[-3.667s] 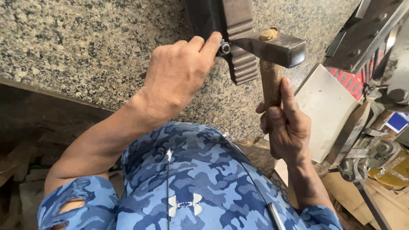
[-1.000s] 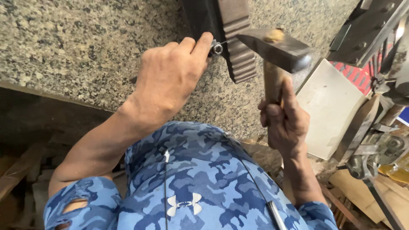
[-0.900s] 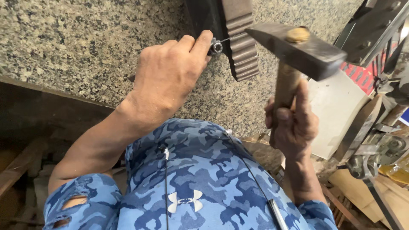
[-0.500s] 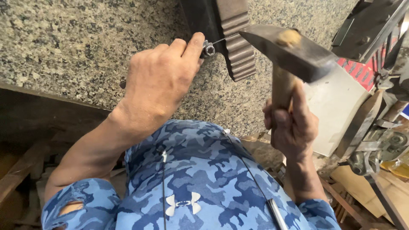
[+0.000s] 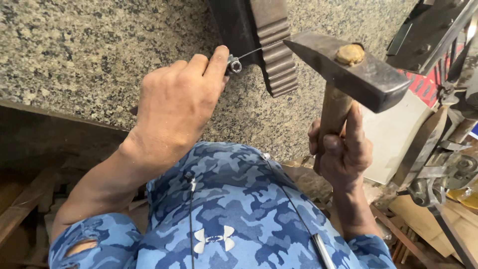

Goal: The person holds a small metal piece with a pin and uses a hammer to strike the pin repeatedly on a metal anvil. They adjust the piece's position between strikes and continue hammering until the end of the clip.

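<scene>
My left hand [image 5: 177,107] pinches a small silver ring-ended metal piece [image 5: 234,65] with a thin wire or pin running right from it across a dark ribbed metal block [image 5: 271,47]. The block rests on a speckled granite slab [image 5: 89,45]. My right hand [image 5: 341,149] grips the wooden handle of a steel hammer [image 5: 356,69]. The hammer head hovers just right of the ribbed block, its narrow end near the wire's tip.
A white panel [image 5: 393,137] and dark metal machine parts [image 5: 438,60] stand at the right. Wooden scraps [image 5: 20,209] lie low at the left, cardboard and metal rods at the lower right. My blue camouflage shirt [image 5: 224,214] fills the bottom.
The hammer rose from near the block a second ago and has come back down toward the wire's end. My left hand shifted slightly left with the ringed piece still pinched.
</scene>
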